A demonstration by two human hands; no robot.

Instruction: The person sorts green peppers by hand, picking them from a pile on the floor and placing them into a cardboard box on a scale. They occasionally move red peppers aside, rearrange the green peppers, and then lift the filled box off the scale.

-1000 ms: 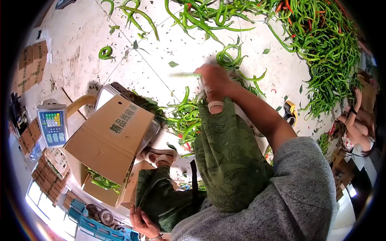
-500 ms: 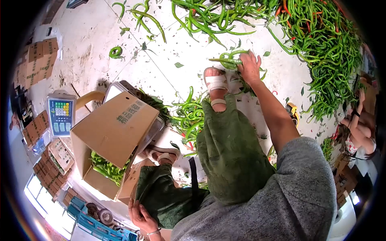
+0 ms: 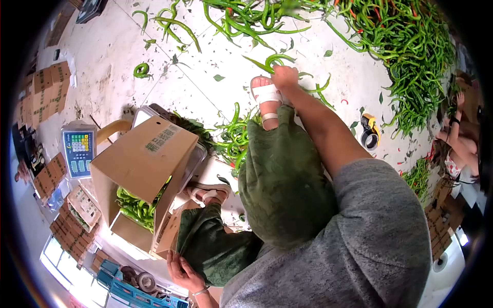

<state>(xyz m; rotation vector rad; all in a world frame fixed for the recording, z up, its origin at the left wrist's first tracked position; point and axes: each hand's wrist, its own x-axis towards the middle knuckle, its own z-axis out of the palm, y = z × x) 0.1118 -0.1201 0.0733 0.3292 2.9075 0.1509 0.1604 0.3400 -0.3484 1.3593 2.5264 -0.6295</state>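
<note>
My right hand (image 3: 285,77) is above the floor just beyond my sandalled foot (image 3: 266,97), closed around a few long green chili peppers (image 3: 272,61) that stick out past its fingers. My left hand (image 3: 184,272) rests by my knee at the lower edge of an open cardboard box (image 3: 138,154), fingers loosely apart and holding nothing. Green chili peppers (image 3: 137,208) lie inside that box, which sits tilted on a metal scale platform (image 3: 197,159). Between my feet is a small heap of chili peppers (image 3: 233,138).
A large pile of green and red chili peppers (image 3: 416,61) spreads at upper right. A tape dispenser (image 3: 369,132) lies on the floor. The scale display (image 3: 79,151) stands left of the box. Another person's arm (image 3: 454,123) reaches in at far right. Stacked cartons (image 3: 43,95) line the left.
My right hand has moved left toward my foot, its spread fingers now closed around the chili peppers. My left hand stays by the box. The whole view has shifted slightly.
</note>
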